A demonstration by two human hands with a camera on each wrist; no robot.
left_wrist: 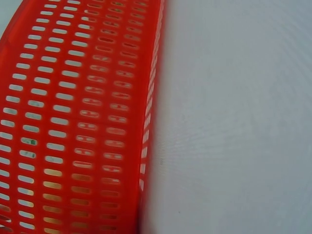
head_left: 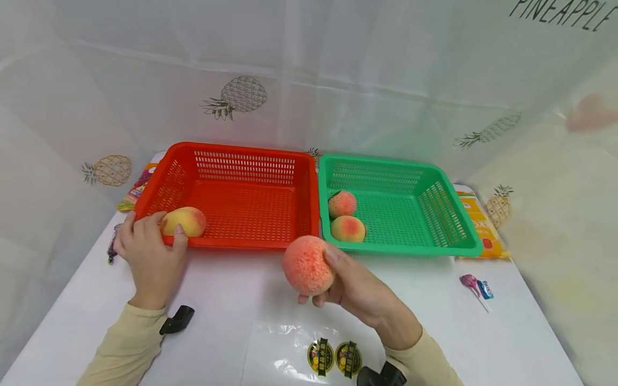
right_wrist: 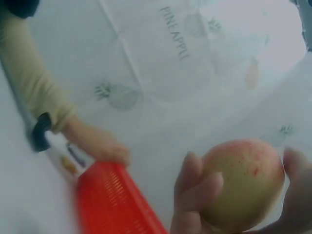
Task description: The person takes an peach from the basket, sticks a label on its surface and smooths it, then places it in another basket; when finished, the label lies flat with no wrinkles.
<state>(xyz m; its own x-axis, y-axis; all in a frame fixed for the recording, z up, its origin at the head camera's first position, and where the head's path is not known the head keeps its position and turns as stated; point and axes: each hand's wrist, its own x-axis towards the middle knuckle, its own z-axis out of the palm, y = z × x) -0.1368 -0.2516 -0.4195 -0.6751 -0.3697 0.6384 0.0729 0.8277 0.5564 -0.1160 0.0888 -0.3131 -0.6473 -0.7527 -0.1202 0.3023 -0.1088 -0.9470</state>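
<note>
My left hand [head_left: 152, 252] reaches over the near left corner of the red basket [head_left: 241, 244]. Its fingers and thumb sit about a yellow-and-red peach [head_left: 185, 221] inside that corner; the thumb overlaps the fruit's near side. In the right wrist view the left hand [right_wrist: 100, 146] appears at the basket's corner, its fingertips hidden. The left wrist view shows only the basket's slotted wall [left_wrist: 73, 117] and white table. With my right hand [head_left: 364, 289] I grip another peach [head_left: 309, 265], raised in front of the baskets; its pale yellow side faces the right wrist camera.
Beside the red basket stands a green basket [head_left: 405, 249] with two peaches [head_left: 347, 229] in its left end. A clear plastic sheet [head_left: 275, 348] with round stickers lies near me. At right are a lollipop [head_left: 470, 282] and yellow packet [head_left: 483, 225]; another packet [head_left: 137, 187] lies left.
</note>
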